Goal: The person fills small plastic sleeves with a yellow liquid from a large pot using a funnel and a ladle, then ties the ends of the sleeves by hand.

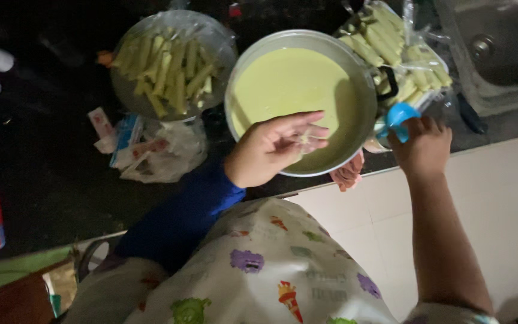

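A metal pot (pixel 355 66) full of pale yellow-green liquid stands on the dark counter. My left hand (pixel 277 147), in a blue sleeve, hovers over the pot's near rim with something small and clear pinched in its fingers. My right hand (pixel 421 144) grips the blue handle of a cup or scoop (pixel 400 114) just right of the pot. A metal bowl (pixel 172 63) lined with plastic holds several pale green filled sticks, left of the pot. More such sticks lie in a plastic bag (pixel 400 48) behind the pot on the right.
Crumpled wrappers and small packets (pixel 145 147) lie on the counter (pixel 43 180) below the bowl. A sink (pixel 499 48) is at the top right. A pink cloth (pixel 348 174) sticks out under the pot. White floor tiles (pixel 499 198) lie below the counter edge.
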